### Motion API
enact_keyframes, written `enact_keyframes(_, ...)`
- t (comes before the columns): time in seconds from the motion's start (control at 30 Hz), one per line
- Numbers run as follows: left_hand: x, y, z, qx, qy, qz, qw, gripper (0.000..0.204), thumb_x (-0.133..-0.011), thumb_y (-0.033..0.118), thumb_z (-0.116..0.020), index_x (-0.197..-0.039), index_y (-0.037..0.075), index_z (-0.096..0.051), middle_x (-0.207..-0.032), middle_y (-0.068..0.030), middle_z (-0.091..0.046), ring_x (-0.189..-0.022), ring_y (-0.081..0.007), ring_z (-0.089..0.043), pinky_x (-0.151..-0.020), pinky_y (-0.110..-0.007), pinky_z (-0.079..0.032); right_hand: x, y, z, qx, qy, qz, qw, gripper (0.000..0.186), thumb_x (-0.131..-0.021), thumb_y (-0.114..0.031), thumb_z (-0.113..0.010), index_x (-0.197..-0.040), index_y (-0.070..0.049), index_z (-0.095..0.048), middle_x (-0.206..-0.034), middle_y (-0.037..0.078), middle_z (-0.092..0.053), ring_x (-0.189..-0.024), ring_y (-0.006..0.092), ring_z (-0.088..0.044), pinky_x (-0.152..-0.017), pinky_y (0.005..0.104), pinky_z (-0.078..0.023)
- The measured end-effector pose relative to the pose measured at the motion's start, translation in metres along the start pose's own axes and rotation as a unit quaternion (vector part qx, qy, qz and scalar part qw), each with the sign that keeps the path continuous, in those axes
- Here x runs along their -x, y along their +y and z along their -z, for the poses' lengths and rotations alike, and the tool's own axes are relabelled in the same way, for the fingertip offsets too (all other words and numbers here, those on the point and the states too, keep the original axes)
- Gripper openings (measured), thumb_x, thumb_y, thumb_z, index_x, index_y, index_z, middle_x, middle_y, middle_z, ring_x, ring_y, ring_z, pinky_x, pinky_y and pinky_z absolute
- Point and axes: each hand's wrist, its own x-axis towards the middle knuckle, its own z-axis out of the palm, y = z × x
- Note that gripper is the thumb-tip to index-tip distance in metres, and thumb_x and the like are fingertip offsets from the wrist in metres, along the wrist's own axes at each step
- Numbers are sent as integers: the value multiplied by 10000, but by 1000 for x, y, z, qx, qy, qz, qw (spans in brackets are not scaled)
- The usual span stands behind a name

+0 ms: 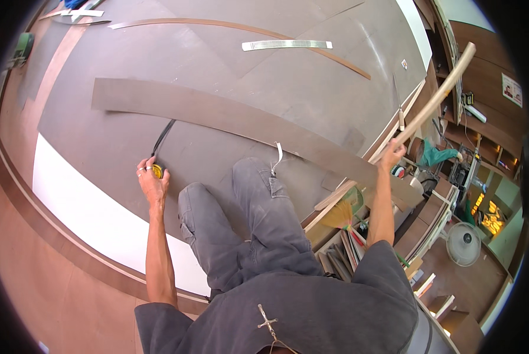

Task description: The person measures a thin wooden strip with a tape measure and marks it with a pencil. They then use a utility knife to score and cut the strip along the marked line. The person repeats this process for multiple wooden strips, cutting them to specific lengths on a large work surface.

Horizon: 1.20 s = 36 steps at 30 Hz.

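Observation:
I kneel on a large brown panel (205,71). My left hand (153,180) grips a yellow tape measure (157,170), just below a dark thin strip (163,134) lying on the panel. My right hand (391,154) is closed on a long pale wooden strip (438,94), raised diagonally at the right. A wide grey-brown board (217,113) lies across the panel from upper left to lower right. A short white strip (278,153) hangs by its edge near my right knee.
A thin brown strip (193,22) and a whitish strip (287,45) lie farther up. A white sheet (81,189) borders the left. Beyond the right edge are a broom (341,215), stacked offcuts (341,259), a standing fan (462,245), teal cloth (436,152) and wooden shelving.

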Motion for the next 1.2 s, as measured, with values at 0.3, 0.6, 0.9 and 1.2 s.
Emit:
enact_keyframes(0.3, 103, -101, 4, -87, 92, 92, 988, 607, -814, 135, -808, -1372, 42, -587, -1434, -204, -538, -1309, -395, -539, -1120, -470, -438, -75, -109, 74, -270, 2, 82, 959, 345, -1036, -203, -675, -1231, 5, -481, -1086, 124, -664, -896, 190, -681, -746, 310, -569)
enact_keyframes(0.6, 64, -35, -4, 189, 91, 96, 973, 743, -876, 333, -800, -1451, -35, -508, -1458, -262, -503, -1295, -384, -556, -1104, -472, -452, -146, -224, 185, -287, 179, 224, 914, 404, -1013, -169, -673, -1245, 48, -425, -1018, 207, -702, -850, 271, -735, -703, 359, -644)
enact_keyframes(0.9, -35, -27, -24, 408, 144, 237, 870, 1100, -836, 582, -828, -1517, -130, -338, -1529, -299, -431, -1423, -377, -453, -1182, -465, -380, -53, -301, 179, -382, -41, 206, 900, 392, -1065, -279, -634, -1308, -39, -443, -1104, 163, -652, -926, 237, -656, -782, 391, -608)
enact_keyframes(1.2, -126, 20, -9, 419, 151, 229, 865, 1223, -781, 634, -848, -1564, -105, -267, -1563, -273, -361, -1465, -370, -386, -1198, -473, -362, 96, -272, 37, -209, -280, 24, 937, 368, -1028, -312, -696, -1279, -90, -542, -842, -13, -555, -630, 54, -487, -531, 214, -396)
